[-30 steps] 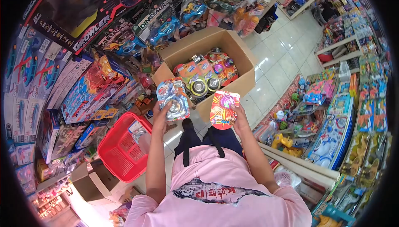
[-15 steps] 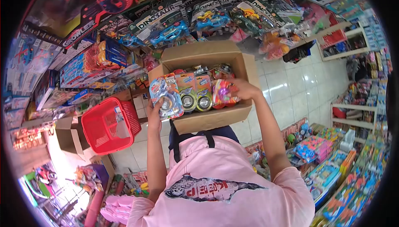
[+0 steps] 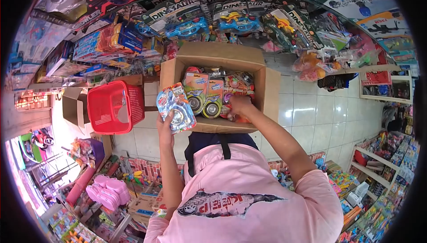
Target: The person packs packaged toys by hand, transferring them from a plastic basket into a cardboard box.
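My left hand [image 3: 165, 126] grips a blue blister-packed toy [image 3: 177, 105] with a round silvery part, at the left side of an open cardboard box [image 3: 222, 51]. My right hand [image 3: 240, 107] is inside the box at its right, fingers closed on a red and pink toy packet [image 3: 227, 98]; its fingertips are partly hidden. Between my hands, two orange-and-green carded toys [image 3: 213, 92] with round black-and-silver discs stand side by side. Behind the right hand lies a packet with red and green print [image 3: 239, 82].
A red plastic basket [image 3: 106, 120] stands left of the box, with a smaller open carton [image 3: 73, 107] beyond it. Hanging dinosaur toy packs [image 3: 187, 27] line the shelf ahead. Tiled floor [image 3: 307, 109] lies to the right, with a white rack [image 3: 376, 172] farther over.
My right hand has lowered the red and pink packet deeper into the box's right side. My left hand still holds the blue pack, now tilted more. The head view has shifted.
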### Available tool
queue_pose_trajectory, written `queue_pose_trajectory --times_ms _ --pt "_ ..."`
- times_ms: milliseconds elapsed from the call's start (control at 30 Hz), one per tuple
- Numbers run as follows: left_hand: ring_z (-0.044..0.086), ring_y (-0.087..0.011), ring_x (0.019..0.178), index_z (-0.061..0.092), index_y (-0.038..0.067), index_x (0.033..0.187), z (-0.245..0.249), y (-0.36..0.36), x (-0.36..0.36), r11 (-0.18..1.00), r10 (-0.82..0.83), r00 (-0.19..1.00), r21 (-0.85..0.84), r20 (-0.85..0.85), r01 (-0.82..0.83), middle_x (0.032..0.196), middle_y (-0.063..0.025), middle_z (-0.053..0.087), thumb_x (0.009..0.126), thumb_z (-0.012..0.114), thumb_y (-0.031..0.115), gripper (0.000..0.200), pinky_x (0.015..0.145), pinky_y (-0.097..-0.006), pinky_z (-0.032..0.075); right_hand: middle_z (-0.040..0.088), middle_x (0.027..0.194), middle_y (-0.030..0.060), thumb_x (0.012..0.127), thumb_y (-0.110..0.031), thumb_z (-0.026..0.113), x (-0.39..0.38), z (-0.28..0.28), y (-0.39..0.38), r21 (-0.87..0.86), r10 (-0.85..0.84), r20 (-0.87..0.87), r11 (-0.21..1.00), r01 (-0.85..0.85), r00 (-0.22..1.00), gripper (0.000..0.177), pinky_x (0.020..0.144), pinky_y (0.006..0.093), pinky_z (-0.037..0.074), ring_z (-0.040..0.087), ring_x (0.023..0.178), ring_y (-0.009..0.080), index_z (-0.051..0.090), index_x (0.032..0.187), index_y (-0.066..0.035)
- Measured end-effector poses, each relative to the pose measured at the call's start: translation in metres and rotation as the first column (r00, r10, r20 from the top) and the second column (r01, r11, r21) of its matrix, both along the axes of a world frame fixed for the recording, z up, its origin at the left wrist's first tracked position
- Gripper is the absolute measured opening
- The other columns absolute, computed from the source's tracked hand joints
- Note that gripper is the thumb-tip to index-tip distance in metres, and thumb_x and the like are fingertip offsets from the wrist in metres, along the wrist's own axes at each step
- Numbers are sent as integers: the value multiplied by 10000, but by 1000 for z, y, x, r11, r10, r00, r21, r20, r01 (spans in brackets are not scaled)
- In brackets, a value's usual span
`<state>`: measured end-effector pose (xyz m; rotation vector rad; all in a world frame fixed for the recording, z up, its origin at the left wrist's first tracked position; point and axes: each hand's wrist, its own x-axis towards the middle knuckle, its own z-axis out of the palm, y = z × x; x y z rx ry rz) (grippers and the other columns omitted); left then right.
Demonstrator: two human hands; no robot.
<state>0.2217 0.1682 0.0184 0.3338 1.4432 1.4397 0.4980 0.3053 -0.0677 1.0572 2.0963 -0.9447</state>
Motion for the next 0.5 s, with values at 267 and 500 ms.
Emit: queue_pose_trajectory --times_ms 267,500 --pt "603 -151 1034 490 -24 1298 -2 33 7 994 -106 994 -43 -32 105 1197 -104 602 876 675 118 482 896 -293 484 668 1028 143 759 -350 749 11 -35 -42 581 -223 -61 785 217 973 443 995 455 413 602 1085 298 653 1067 -46" --pt "581 -164 1069 409 0 1344 -21 92 27 921 -388 907 -84 -161 379 1216 -100 596 895 704 186 569 937 -293 451 621 1132 179 832 -299 718 17 -8 -25 269 -460 -330 791 550 824 480 977 446 437 599 1088 322 571 1184 -8"
